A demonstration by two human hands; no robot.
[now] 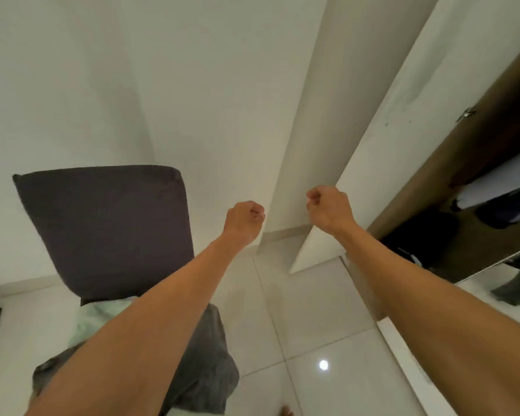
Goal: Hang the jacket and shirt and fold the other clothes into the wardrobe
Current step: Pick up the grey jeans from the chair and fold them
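- Clothes pile [99, 322] at seven o'clock, heaped on the chair [102, 229].
- Left hand [244, 219], dead centre: a tight fist, empty.
- Right hand [327, 207] just beside it: fisted too, holding nothing.
- Wardrobe [451, 163] open at three o'clock; best to unclench and lift one garment.

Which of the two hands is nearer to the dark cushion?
The left hand: it is just right of the dark cushion. The right hand is further right, by the wardrobe door.
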